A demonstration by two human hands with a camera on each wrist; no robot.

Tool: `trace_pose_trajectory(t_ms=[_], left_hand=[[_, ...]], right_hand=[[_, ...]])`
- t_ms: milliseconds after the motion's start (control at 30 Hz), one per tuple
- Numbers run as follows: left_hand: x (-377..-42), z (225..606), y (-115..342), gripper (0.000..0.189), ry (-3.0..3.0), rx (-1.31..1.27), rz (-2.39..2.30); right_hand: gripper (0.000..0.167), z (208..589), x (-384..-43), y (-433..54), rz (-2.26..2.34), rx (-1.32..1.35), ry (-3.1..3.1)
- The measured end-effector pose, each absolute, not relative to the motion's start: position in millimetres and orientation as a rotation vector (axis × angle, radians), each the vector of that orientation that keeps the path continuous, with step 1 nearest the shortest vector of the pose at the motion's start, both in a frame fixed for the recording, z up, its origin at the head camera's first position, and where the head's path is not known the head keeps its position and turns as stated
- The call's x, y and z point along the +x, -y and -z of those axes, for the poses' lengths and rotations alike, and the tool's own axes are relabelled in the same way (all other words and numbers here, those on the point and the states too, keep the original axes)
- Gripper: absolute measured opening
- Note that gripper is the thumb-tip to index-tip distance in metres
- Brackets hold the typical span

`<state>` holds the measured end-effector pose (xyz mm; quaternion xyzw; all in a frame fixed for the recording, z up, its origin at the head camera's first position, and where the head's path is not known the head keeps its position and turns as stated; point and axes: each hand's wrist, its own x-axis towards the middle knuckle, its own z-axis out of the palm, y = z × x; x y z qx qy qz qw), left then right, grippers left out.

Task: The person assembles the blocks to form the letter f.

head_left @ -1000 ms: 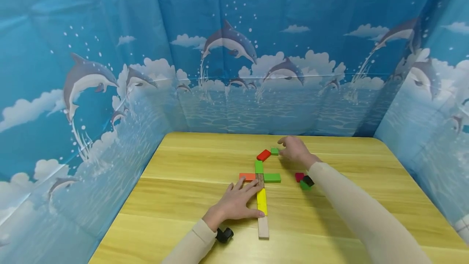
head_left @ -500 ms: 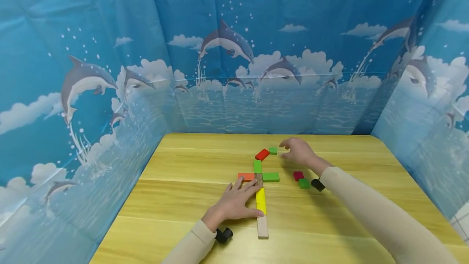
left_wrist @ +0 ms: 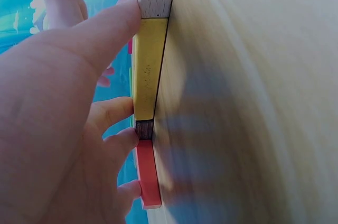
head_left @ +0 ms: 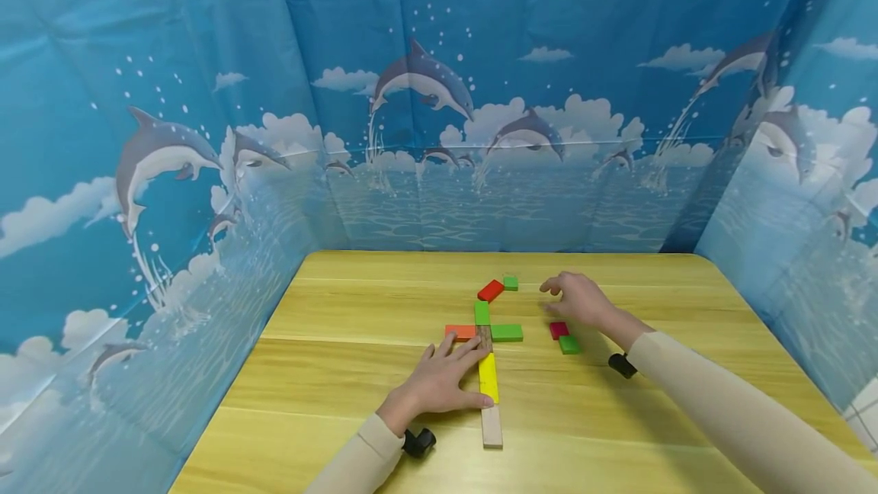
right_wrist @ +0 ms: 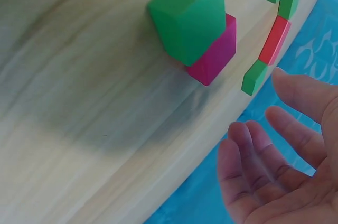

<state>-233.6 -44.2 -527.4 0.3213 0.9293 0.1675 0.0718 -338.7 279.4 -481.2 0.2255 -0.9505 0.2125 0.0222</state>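
My left hand [head_left: 446, 380] rests with spread fingers on a line of wooden blocks, touching the yellow block [head_left: 488, 378], the dark brown block [head_left: 484, 332] and the orange-red block [left_wrist: 148, 174]. A pale wood block [head_left: 491, 427] ends the line nearest me. Beyond the brown block lies a green block [head_left: 482, 312], with another green block [head_left: 506, 333] to its right. Farther off, a tilted red block [head_left: 490, 290] meets a small green block [head_left: 511, 283]. Right of that, my right hand [head_left: 579, 299] hovers above the table, fingers loosely bent, holding nothing.
A crimson block [head_left: 559, 330] and a small green block [head_left: 569, 344] lie together on the wooden table [head_left: 343, 372], just below the right hand. A blue dolphin-print curtain [head_left: 439, 197] stands behind the table and along both sides.
My right hand has drawn back to the right and nearer me, away from the small far green block. The left hand stays on the blocks.
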Motion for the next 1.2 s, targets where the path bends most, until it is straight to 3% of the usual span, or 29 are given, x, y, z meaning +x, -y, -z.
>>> trace_pose_trajectory(t_ms=[567, 900, 1200], left_hand=[[-235.3, 524.2, 43.9, 0.088, -2.787, 0.96, -0.525], [-236.6, 524.8, 42.9, 0.088, -2.793, 0.959, -0.526], [-237.5, 524.5, 43.7, 0.087, -2.79, 0.963, -0.523]], right_hand=[[0.034, 497.2, -312.7, -286.3, -0.702, 0.695, 2.955], [0.045, 506.6, -303.2, -291.7, -0.711, 0.635, 2.962], [0.038, 513.0, -296.3, -290.3, -0.714, 0.627, 2.914]])
